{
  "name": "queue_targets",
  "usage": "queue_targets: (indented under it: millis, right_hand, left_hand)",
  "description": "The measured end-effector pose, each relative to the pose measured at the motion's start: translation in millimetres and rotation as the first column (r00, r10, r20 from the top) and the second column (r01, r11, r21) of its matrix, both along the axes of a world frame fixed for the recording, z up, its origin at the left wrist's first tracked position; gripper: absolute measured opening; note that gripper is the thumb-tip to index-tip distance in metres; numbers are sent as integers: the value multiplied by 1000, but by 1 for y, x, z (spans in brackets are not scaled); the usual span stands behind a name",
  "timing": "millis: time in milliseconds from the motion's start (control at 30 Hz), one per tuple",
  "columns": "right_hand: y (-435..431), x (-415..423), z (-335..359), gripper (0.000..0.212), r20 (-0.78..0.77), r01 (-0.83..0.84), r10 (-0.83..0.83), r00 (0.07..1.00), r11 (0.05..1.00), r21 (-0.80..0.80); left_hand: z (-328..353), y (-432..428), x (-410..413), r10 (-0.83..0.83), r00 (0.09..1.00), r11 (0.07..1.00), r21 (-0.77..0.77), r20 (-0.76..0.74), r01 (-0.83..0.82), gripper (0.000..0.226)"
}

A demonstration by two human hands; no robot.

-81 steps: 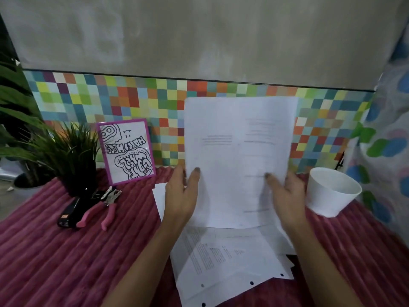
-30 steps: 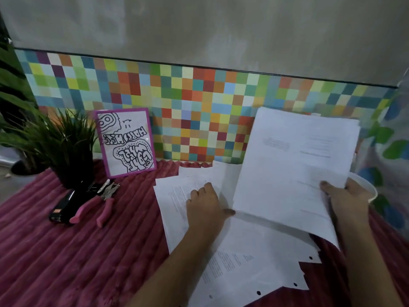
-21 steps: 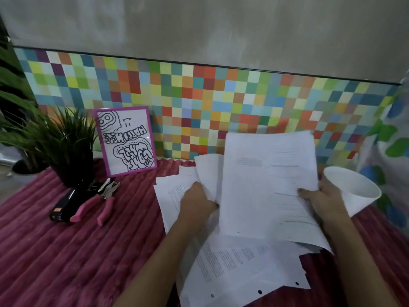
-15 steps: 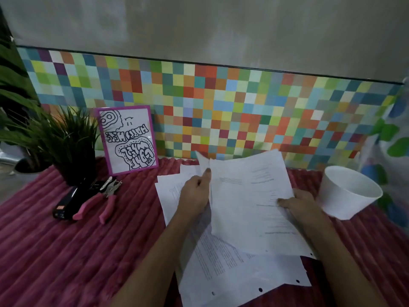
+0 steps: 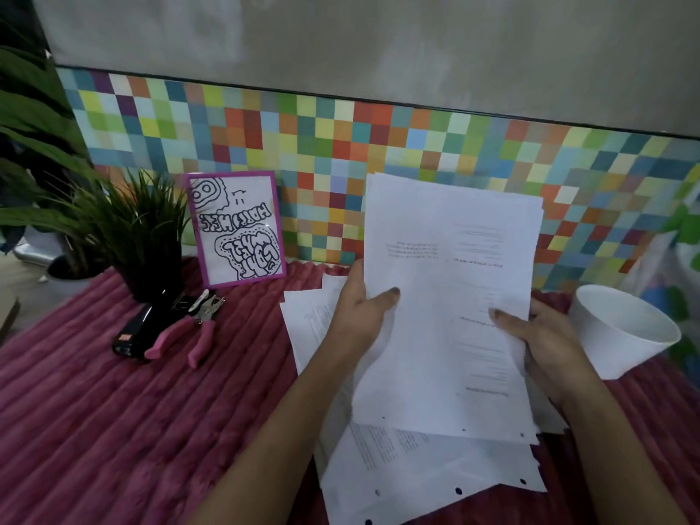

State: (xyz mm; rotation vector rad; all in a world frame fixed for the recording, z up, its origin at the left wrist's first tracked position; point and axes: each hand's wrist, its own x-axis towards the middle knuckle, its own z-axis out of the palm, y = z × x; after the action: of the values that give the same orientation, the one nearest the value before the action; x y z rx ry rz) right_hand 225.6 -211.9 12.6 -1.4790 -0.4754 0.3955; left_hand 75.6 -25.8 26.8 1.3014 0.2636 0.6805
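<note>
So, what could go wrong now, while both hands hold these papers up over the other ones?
1. The left hand and right hand pinch the stack of sheets only at its sides, and its top edges are uneven. Some sheets may slip out and mix with the loose sheets lying fanned below.
2. The white cup stands close beside the right hand, so a sideways move might knock it over.
</note>
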Motion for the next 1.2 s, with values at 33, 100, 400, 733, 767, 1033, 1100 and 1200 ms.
queue_targets:
  millis: [33, 100, 400, 733, 767, 1033, 1100, 1200]
  right_hand:
    - [0, 1, -1, 37, 16, 13, -13, 1000, 1000, -8]
    - [-3, 4, -4, 37, 56, 57, -54, 997, 997, -48]
    - [-17, 17, -9, 38, -6, 12, -13, 1000, 980, -199]
    - [9, -4, -20, 25, -24, -54, 50, 998, 971, -231]
    - [11, -6, -20, 25, -22, -37, 34, 999, 977, -209]
    - [21, -20, -18, 27, -166, -115, 112, 980, 993, -11]
    - [27, -28, -18, 26, -158, -137, 137, 978, 991, 9]
    - [36, -39, -17, 28, -95, -69, 72, 993, 997, 35]
  left_hand:
    - [2, 4, -4, 42, 996, 991, 132, -77, -31, 40]
    - [-4, 18, -12, 297, 904, 844, 528, -308, -98, 35]
    - [-19, 60, -39, 704, 399, 601, 792, -587, 105, 58]
    - [-20, 55, -32, 808, 578, 381, 848, -113, -368, 19]
    - [-22, 55, -29, 759, 650, 425, 786, -38, -449, 14]
    - [-20, 57, -17, 421, 901, 904, 32, 107, -426, 18]
    - [-19, 55, -16, 418, 904, 908, -26, 89, -418, 23]
    - [-19, 51, -16, 424, 903, 904, 24, 67, -427, 18]
